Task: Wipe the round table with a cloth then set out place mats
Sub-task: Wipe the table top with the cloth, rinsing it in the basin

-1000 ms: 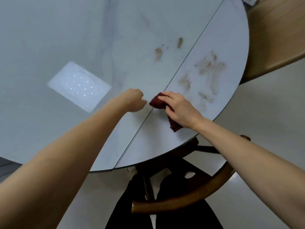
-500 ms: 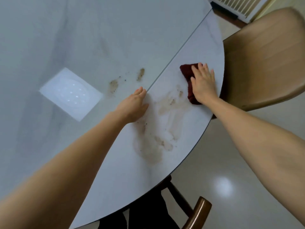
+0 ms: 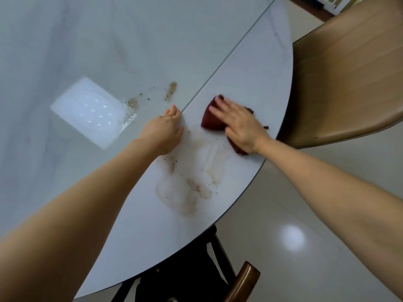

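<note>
No readable writing or labels anywhere in view. Round pale tabletop, marble-look, with a straight seam running from upper right down to the left hand. Curved dark edge close on the right; tan chair just beyond it, nearly touching the rim. Wide clear surface to upper left, bright square light reflection there. Dark red cloth lies flat near the edge, right hand pressed palm-down on it, fingers spread and blurred. Left hand rests loosely curled on the tabletop at the seam, holding nothing. Brown smears below both hands; specks and a smudge beyond the seam.
</note>
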